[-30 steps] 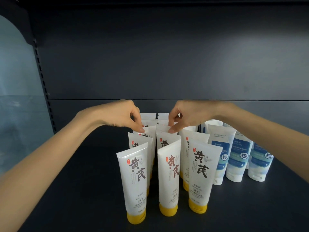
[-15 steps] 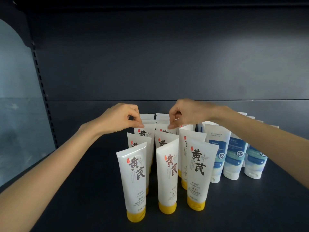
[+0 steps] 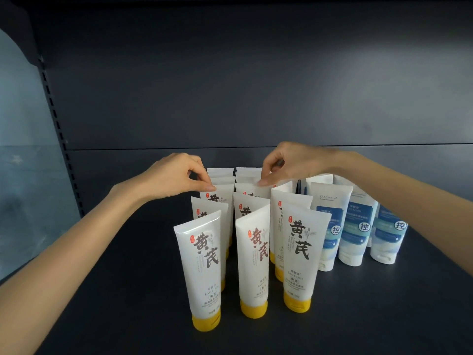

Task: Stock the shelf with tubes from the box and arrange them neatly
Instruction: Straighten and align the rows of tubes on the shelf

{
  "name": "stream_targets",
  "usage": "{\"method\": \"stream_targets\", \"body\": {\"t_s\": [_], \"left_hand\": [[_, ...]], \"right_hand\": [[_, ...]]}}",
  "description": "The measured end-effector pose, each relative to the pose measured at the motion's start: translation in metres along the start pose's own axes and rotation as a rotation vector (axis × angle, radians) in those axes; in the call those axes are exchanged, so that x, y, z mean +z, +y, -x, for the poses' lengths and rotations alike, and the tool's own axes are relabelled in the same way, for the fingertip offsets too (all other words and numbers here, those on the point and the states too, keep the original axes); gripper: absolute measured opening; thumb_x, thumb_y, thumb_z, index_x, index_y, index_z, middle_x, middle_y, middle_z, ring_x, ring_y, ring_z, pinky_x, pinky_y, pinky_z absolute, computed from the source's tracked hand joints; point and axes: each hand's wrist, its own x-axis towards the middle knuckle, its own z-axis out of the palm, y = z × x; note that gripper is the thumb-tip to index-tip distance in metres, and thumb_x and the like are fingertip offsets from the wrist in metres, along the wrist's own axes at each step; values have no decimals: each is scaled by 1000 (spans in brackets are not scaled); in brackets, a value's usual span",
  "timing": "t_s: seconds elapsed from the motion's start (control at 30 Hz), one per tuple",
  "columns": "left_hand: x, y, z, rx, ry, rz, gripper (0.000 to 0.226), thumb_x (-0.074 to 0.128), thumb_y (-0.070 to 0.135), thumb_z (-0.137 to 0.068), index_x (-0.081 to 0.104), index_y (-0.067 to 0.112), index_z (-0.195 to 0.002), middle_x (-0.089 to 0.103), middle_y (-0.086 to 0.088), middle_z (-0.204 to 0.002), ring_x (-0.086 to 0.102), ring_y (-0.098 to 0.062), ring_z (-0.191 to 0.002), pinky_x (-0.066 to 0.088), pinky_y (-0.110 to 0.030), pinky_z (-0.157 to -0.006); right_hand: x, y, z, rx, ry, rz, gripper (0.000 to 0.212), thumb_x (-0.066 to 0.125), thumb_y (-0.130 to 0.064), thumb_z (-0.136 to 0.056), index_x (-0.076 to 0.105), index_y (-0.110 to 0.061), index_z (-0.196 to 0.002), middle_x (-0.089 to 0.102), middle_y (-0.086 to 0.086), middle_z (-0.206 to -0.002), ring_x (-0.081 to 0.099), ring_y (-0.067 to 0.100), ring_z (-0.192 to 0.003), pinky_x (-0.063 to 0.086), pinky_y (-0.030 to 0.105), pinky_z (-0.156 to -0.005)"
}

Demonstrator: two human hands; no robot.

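Left hand (image 3: 176, 176): thumb and forefinger narrowed to a pinch on the top seam of a yellow-capped tube (image 3: 217, 194), third back in the left column. Right hand (image 3: 289, 163): same narrow pinch, on the top edge of the middle-column tube (image 3: 249, 188) beside it. Both upright on the dark shelf (image 3: 102, 290), caps down. Large black 黄芪 on front labels, red seal at upper left. At right, blue-labelled tubes (image 3: 355, 226), white caps, circled 控; smaller print unreadable.
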Motion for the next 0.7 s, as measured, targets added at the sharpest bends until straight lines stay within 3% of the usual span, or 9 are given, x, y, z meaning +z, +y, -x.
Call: {"method": "stream_targets", "body": {"t_s": [0.1,0.2,0.3,0.43,0.57,0.7], "left_hand": [[1,4,-2,2,4,46,31,65,61,-63,74,35,-76,59,16,-83,47,12,-62,29,-23,-57],[4,13,-9,43,0,110,40,62,65,-59,75,34,-80,60,15,-83,47,12,-62,30,-22,-58],[10,23,-18,75,-20,131,31,66,60,-65,75,36,-82,60,15,-83,47,10,-63,31,-22,-59],[18,33,-29,91,-77,118,13,72,43,-76,75,30,-79,60,14,-83,50,1,-70,34,-23,-66],[19,39,-34,96,-107,110,10,73,36,-78,71,31,-69,58,13,-79,48,10,-63,32,-20,-62],[19,37,-33,87,-117,102,15,73,35,-78,76,21,-79,60,9,-82,48,12,-63,32,-18,-61]], "right_hand": [[-12,6,7,35,-5,16,25,69,-46,-79,74,-22,-82,71,-1,-87,58,4,-74,48,29,-83],[-20,12,17,58,-64,37,29,69,-50,-76,74,-23,-85,70,-6,-82,58,5,-73,47,26,-81],[-19,16,23,54,-107,47,28,70,-50,-74,75,-25,-83,58,4,-71,47,13,-68,40,29,-72],[-13,19,25,44,-54,59,20,73,-38,-79,73,-18,-78,59,24,-82,44,19,-70,35,31,-68],[-13,23,27,72,-23,68,20,75,-32,-79,69,-15,-70,54,14,-70,42,17,-66,34,28,-65],[-13,26,27,78,-8,102,22,74,-33,-79,65,-21,-64,50,4,-67,41,14,-64,34,25,-62]]}}
